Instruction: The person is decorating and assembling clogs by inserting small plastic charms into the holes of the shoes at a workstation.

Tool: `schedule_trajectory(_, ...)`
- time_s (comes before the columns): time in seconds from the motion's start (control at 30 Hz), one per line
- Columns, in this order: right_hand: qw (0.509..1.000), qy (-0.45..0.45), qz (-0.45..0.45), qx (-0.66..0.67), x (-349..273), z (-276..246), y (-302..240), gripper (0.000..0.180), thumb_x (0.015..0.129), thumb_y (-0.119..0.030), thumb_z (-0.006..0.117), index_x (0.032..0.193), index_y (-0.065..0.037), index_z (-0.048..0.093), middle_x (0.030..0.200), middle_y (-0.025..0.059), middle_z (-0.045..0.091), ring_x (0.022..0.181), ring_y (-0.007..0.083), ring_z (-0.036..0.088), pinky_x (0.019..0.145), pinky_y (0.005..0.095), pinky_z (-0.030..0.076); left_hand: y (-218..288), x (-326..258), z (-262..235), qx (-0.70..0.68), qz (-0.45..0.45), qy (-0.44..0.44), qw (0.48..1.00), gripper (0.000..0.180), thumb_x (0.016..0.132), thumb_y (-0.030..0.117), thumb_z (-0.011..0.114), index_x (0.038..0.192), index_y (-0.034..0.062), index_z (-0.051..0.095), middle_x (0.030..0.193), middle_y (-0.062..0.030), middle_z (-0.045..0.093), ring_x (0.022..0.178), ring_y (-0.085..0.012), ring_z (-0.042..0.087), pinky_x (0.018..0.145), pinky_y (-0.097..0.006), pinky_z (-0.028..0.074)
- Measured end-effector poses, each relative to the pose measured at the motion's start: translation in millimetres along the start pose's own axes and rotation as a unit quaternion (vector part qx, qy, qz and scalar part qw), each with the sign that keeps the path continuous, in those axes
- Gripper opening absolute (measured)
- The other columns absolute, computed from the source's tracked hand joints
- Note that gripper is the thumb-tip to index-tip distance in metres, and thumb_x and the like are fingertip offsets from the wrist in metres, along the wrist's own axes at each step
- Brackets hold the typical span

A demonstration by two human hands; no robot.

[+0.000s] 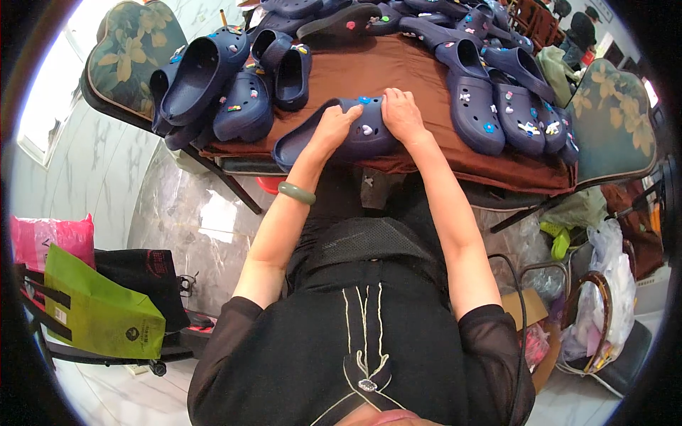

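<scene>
- Both the left hand (pixel 334 129) and the right hand (pixel 403 115) grasp a navy clog (pixel 366 144), the left thumb beside its blue charm (pixel 364 100).
- The clog is at the near edge of the brown-covered table (pixel 355 67).
- Other clogs (pixel 477 117) crowd both sides.

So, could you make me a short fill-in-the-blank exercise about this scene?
1. The left hand and right hand both touch one dark ____ clog.
2. A green bangle circles the person's ____ arm.
3. The cloth beneath the clogs is plain ____.

Missing words: blue; left; brown.
</scene>
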State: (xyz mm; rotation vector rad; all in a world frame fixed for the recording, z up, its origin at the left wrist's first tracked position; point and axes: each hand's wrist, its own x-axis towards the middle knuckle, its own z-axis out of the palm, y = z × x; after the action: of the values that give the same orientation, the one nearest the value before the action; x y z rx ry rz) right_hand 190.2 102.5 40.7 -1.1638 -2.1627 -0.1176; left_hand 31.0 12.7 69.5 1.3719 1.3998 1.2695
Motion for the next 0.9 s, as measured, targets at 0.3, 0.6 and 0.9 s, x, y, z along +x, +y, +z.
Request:
schedule_trajectory(0.3, 0.996, -0.003, 0.079, -0.04, 23.7, 9.3, 0.1, 0.025, 0.092, -0.02, 0.042, 0.089, -0.002, 0.059, 0.087, 0.0168, 0.066, 0.089, 0.036, 0.059, 0.078, 0.0454, 0.05, -8.9, 7.5, 5.3, 0.028, 0.049, 0.024, 0.998, 0.036, 0.084, 0.029, 0.059, 0.081, -0.0058, 0.065, 0.072, -0.005, 0.062, 0.061, -0.012, 0.054, 0.056, -0.03, 0.043)
schedule_trajectory(0.6, 0.969, 0.014, 0.244, 0.044, 38.4, 25.6, 39.0, 0.033, 0.09, -0.03, 0.048, 0.085, -0.004, 0.067, 0.093, 0.0171, 0.065, 0.09, 0.0362, 0.061, 0.079, 0.0486, 0.046, -20.1, 13.9, 6.0, -0.001, 0.037, 0.031, 0.999, 0.027, 0.086, 0.023, 0.061, 0.083, -0.0025, 0.066, 0.072, -0.0024, 0.061, 0.061, -0.0094, 0.054, 0.055, -0.028, 0.043)
schedule_trajectory(0.9, 0.995, 0.009, 0.087, -0.055, 42.5, -7.1, 15.5, 0.034, 0.091, -0.035, 0.047, 0.091, -0.007, 0.068, 0.109, 0.0076, 0.064, 0.101, 0.0281, 0.057, 0.096, 0.0504, 0.033, -27.7, 6.6, 14.7, -0.1, 0.11, 0.022, 0.989, 0.026, 0.088, 0.018, 0.058, 0.105, -0.0016, 0.059, 0.097, -0.0043, 0.062, 0.08, -0.0099, 0.057, 0.071, -0.026, 0.047)
